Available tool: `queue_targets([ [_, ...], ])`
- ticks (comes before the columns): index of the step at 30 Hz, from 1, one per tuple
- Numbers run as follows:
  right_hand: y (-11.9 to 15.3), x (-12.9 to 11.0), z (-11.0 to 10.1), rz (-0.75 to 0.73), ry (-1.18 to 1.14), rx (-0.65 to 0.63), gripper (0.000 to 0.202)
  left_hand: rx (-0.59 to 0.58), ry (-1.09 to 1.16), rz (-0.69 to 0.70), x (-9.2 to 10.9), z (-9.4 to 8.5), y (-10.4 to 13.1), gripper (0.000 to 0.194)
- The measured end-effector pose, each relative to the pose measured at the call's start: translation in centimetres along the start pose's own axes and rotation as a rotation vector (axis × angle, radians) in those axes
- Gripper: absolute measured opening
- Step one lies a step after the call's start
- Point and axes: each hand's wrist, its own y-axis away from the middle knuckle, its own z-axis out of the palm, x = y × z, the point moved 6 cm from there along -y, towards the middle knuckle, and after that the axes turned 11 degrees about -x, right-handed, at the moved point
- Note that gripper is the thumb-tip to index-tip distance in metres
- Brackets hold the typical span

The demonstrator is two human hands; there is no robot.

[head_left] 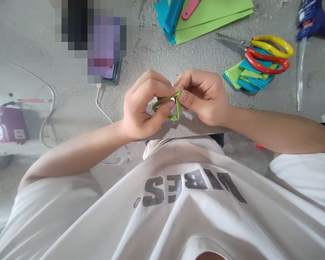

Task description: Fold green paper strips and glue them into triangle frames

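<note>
A thin green folded paper strip (pixel 178 110), bent into an angular loop, is held above the table's near edge. My left hand (pixel 148 104) pinches the loop, its thumb inside and its fingers behind the upper side. My right hand (pixel 203 95) grips the loop's upper right corner between thumb and index finger. The fingertips of both hands almost meet at that corner. Parts of the strip are hidden behind the left fingers.
Scissors (pixel 268 61) with red and yellow handles lie on green and blue paper pieces (pixel 250 85). Green sheets (pixel 219 18), a blue cutter (pixel 173 16) and a glue gun (pixel 311 20) lie farther back. A phone (pixel 114 74) with a white cable (pixel 99 99) is at left.
</note>
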Motion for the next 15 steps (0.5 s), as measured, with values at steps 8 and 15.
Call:
queue_targets([
  [8, 0.5, -0.4, -0.2, 0.033, 0.106, 0.016, 0.052, -0.14, -0.062, -0.129, -1.1, 0.0, 0.3, 0.043],
  [15, 0.5, -0.8, -0.3, -0.017, 0.143, 0.001, 0.048, -0.213, 0.059, -0.181, -1.4, 0.3, 0.6, 0.042],
])
